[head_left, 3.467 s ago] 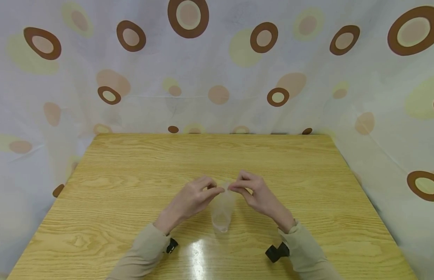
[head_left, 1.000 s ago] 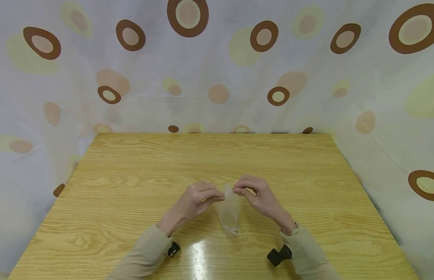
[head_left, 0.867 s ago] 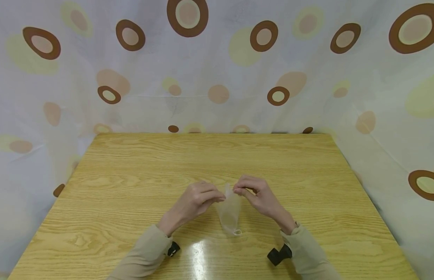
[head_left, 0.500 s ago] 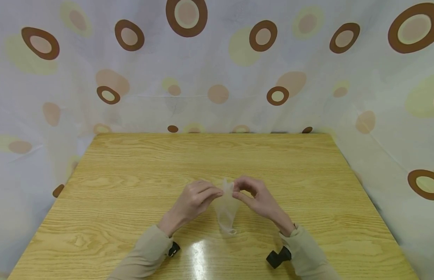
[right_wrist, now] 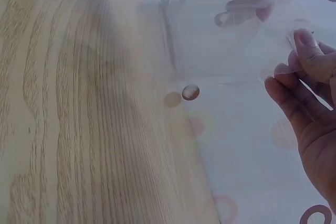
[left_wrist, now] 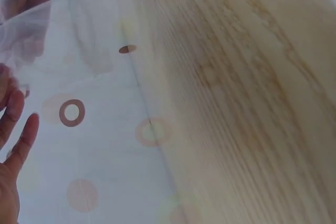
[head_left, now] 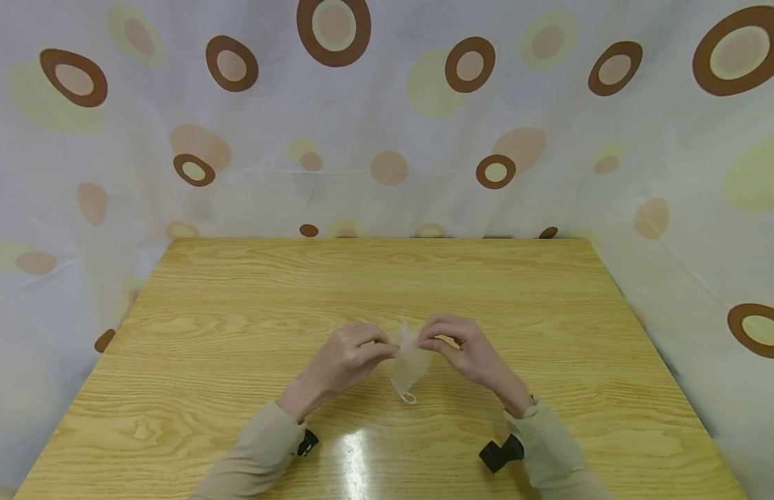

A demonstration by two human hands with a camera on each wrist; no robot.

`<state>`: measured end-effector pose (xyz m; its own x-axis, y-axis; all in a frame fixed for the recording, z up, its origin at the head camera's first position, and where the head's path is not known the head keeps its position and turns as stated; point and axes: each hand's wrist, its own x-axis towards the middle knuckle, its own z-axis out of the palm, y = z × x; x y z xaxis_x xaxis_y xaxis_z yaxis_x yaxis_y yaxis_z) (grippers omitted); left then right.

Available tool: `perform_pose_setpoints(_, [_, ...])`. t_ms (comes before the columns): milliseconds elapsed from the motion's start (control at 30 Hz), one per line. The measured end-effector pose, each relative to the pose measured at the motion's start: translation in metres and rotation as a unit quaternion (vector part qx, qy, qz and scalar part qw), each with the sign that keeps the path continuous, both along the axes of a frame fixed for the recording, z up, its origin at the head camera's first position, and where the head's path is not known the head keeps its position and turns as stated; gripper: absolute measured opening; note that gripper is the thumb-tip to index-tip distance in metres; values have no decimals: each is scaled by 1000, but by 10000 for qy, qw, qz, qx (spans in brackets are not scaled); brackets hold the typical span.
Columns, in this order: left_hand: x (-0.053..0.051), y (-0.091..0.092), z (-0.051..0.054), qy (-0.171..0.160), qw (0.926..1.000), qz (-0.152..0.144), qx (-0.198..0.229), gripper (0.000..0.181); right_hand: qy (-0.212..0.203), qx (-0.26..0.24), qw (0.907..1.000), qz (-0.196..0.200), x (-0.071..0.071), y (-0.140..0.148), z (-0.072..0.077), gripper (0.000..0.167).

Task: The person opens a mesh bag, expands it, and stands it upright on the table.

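Observation:
A small translucent whitish bag point(head_left: 410, 367) hangs between the two hands above the middle of the table, with a thin white string loop point(head_left: 408, 398) at its lower end. On its left upper edge, my left hand point(head_left: 341, 360) pinches the thin material between thumb and fingers. My right hand point(head_left: 466, 353) pinches the opposite upper edge. In the right wrist view, the bag point(right_wrist: 210, 51) is see-through, and the right hand point(right_wrist: 317, 124) has its thumb and fingertips on it. The left wrist view shows the bag point(left_wrist: 63, 40) stretching between both hands, partly cut off by the frame.
The wooden table point(head_left: 268, 278) lies under the hands, with a bright reflection near its front. A patterned curtain point(head_left: 387, 125) surrounds its back and sides. Black wrist devices point(head_left: 500, 453) sit below the sleeves.
The bag's lower end with the loop has lifted and swung about. My right fingers, more spread half a second ago, have drawn together on the edge. Both hands stay nearly in place.

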<state>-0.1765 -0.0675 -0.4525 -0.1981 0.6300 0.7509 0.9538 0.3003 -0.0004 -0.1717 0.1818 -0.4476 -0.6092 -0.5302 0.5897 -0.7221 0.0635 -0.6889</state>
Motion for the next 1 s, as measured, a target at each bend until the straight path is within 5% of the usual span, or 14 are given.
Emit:
perform_pose_setpoints(267, [4,2,4,291,9986,290,-340,12,-241,22,9997,-36,1,3,-2,22])
perform_pose_setpoints(533, [3,2,0,244,9996,161,25,9,-1115,-108,9932,318,5,1,-5,19])
perform_pose_setpoints(767, [2,2,-2,-128,9988,-348,324,13,-835,-377,9954,294,5,2,-4,16])
perform_pose_setpoints(1000, [3,-2,-1,-207,9993,-305,106,7,-823,-312,9930,790,5,5,0,14])
